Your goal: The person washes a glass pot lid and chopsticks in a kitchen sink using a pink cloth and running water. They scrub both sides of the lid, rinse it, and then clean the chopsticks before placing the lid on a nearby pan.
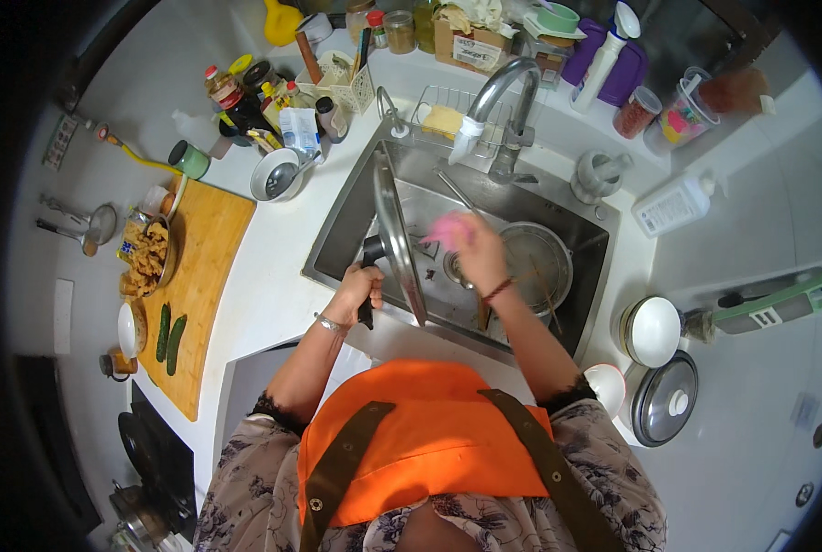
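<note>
My left hand [357,295] grips the black handle of a pan lid [398,241], which is held up on its edge over the left part of the steel sink [338,238]. The lid's rim faces me nearly edge-on. My right hand [481,257], blurred, holds a pink cloth [450,231] to the right of the lid, apart from it. Below and right of that hand, a round metal pan or basin [556,259] lies in the sink with chopsticks [545,293] across it. Part of the sink drain [454,269] shows beside my right hand.
A chrome faucet [514,117] arches over the sink's back. On the left counter are a white bowl with a ladle [277,176] and a wooden cutting board [207,255] bearing cucumbers [171,341]. Stacked bowls [656,331] and a lidded pot [666,400] stand at right.
</note>
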`<move>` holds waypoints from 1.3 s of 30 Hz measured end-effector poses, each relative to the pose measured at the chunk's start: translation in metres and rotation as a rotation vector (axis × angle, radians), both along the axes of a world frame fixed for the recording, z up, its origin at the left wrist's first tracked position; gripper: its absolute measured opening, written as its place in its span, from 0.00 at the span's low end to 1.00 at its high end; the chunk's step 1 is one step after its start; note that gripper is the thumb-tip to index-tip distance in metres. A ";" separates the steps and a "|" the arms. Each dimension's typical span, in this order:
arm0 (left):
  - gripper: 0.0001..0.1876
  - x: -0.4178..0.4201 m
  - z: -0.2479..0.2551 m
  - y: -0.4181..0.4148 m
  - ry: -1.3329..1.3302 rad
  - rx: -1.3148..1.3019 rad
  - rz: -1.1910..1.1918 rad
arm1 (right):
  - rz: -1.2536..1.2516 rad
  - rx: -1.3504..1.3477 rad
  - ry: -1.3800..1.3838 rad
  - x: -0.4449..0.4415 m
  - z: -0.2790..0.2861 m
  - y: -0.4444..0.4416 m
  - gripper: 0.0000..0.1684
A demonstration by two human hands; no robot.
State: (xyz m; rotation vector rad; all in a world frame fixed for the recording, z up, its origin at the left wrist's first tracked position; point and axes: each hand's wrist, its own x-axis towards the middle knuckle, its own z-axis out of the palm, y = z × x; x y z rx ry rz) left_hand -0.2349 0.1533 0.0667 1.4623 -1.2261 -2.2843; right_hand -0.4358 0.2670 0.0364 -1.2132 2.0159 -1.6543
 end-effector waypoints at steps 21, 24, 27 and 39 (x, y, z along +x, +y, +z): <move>0.16 -0.072 -0.052 0.021 0.021 -0.293 -0.035 | -0.274 0.297 0.390 -0.104 -0.002 0.025 0.15; 0.17 -0.070 -0.062 0.021 0.071 -0.243 -0.068 | -0.249 0.210 0.215 -0.077 0.023 0.030 0.15; 0.17 -0.072 -0.068 0.022 0.096 -0.274 -0.148 | -0.113 0.197 0.322 -0.054 0.025 0.018 0.14; 0.23 -0.069 -0.067 0.026 -0.233 -1.002 -0.579 | 0.689 0.305 0.671 -0.031 -0.070 -0.105 0.18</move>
